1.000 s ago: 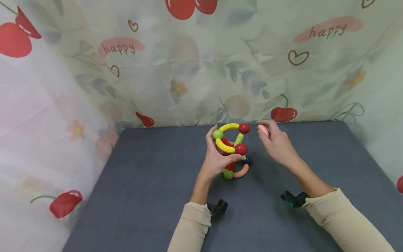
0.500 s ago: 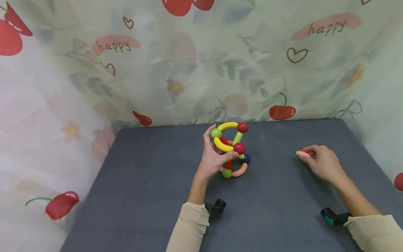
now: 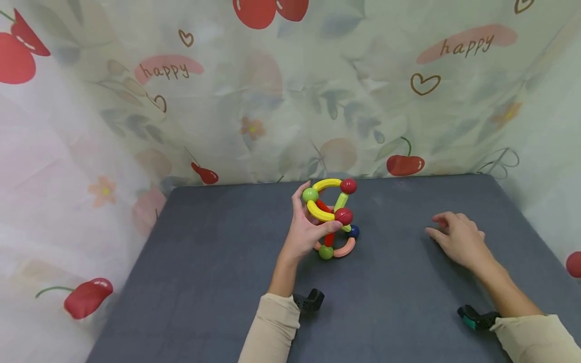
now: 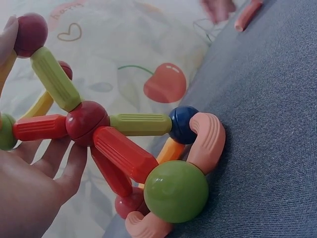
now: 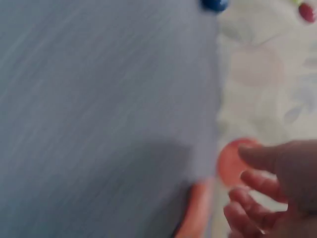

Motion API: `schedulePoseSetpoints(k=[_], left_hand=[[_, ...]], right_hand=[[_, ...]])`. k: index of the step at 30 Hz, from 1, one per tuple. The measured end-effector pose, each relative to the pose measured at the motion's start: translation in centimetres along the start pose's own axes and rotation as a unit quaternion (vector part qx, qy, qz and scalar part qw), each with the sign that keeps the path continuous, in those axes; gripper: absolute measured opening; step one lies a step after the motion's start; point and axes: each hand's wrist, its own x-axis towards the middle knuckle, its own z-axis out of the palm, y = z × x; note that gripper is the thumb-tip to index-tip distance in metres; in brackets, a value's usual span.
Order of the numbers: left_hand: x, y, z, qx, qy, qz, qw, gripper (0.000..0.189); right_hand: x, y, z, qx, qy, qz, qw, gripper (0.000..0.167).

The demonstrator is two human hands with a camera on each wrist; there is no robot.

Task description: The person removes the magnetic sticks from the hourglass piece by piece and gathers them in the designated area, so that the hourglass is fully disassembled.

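Note:
In the head view my left hand (image 3: 304,232) grips the upper part of a magnetic ball-and-rod toy structure (image 3: 328,186), its thumb at a red ball (image 3: 343,216). The structure stands upright. Its lower part has a green ball (image 4: 177,191), a blue ball (image 4: 183,125) and curved pink rods (image 4: 208,141), with red rods (image 4: 126,153) rising from the green ball. Over the right side of the table is my right hand (image 3: 460,239), fingers loosely bent and holding nothing. A loose curved pink rod (image 5: 195,213) lies on the table near its fingers; the hand hides it in the head view.
A dark grey cloth-covered table (image 3: 218,282) spreads under both hands. A patterned curtain (image 3: 290,101) rises along its back edge and both sides. Each wrist wears a black camera mount (image 3: 309,300).
My right hand has moved right, away from the structure, carrying the pink rod, and has let it go on the table. My left hand keeps its grip in about the same place.

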Motion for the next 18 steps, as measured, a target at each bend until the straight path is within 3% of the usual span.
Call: schedulePoseSetpoints(k=[4,10,15,18], left_hand=[[0.0,0.1,0.1,-0.009,-0.003,0.005,0.9999,0.113],[0.0,0.3,0.1,-0.014,-0.005,0.008,0.9999,0.108],[0.0,0.2,-0.1,-0.014,-0.014,0.006,0.9998,0.109],[-0.1,0.3,-0.1,-0.019,-0.019,0.007,0.9996,0.110]], right_hand=[[0.9,-4.5,0.0,0.087,-0.031,-0.037,0.9950,0.053],[3.4,-11.2,0.9,0.191,-0.054,-0.096,0.9755,0.060],[5.7,-13.6,2.5,0.258,-0.049,-0.142,0.9543,0.059],[6.6,-14.3,3.3,0.281,-0.045,-0.152,0.9466,0.059]])
